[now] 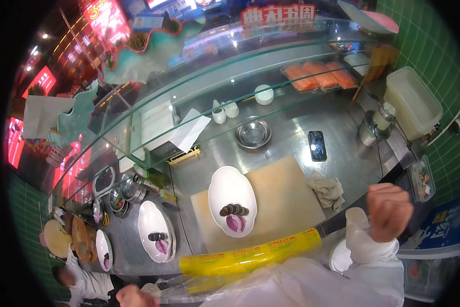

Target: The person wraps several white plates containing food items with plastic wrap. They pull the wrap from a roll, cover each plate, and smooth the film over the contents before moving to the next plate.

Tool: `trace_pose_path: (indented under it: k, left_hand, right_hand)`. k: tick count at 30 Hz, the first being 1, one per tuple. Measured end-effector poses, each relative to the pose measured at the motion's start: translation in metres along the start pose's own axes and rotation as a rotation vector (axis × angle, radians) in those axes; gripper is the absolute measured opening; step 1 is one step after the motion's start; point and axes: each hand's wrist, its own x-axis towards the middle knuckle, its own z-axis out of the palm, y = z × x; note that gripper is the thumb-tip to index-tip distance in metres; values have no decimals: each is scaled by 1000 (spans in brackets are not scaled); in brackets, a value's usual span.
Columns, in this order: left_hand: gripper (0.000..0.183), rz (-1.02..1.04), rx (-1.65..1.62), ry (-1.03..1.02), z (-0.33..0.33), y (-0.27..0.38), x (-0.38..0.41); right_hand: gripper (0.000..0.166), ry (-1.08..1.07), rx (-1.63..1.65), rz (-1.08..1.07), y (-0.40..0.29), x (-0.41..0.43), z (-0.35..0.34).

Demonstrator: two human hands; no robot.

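Observation:
At the counter's front edge lies a yellow-printed roll of cling film (249,253), close against my white garment. My right hand (389,213) is raised at the right with the fingers curled in, and nothing shows in it. My left hand (138,295) is cut off by the bottom edge beside loose clear film (176,286); its grip is hidden. Behind the roll, a white scalloped plate (230,188) rests on a cutting board (276,192). On that plate sit dark round slices (234,209) and purple onion pieces (235,223).
Left of the board stand more garnished plates (153,226) and steel bowls (132,188). Behind it are a steel bowl (253,132), a phone (317,146) and a crumpled cloth (326,190). A glass partition (199,82) spans the back. Another person (86,284) is at lower left.

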Motion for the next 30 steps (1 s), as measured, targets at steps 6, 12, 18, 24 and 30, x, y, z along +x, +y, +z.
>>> trace_pose_path:
  k: [6,12,18,24,30]
  left_hand:
    - [13,-219,89,-321,0,2,20]
    - [15,-65,8,-2,9,-12,-16]
    - [13,-171,0,-36,1,-10,-16]
    - [15,-227,-9,136,12,30,36]
    - [12,-125,44,-44,-2,1,-5]
  right_hand:
    - [48,-403,-293,165,1,-8,-10]
    - [42,-877,-473,-16,-16,20,1]
    - [39,-1013,-487,-31,-15,21,1]
    - [35,-879,-416,63,-10,21,-2]
    - [34,-861,-337,44,-5,23,-4]
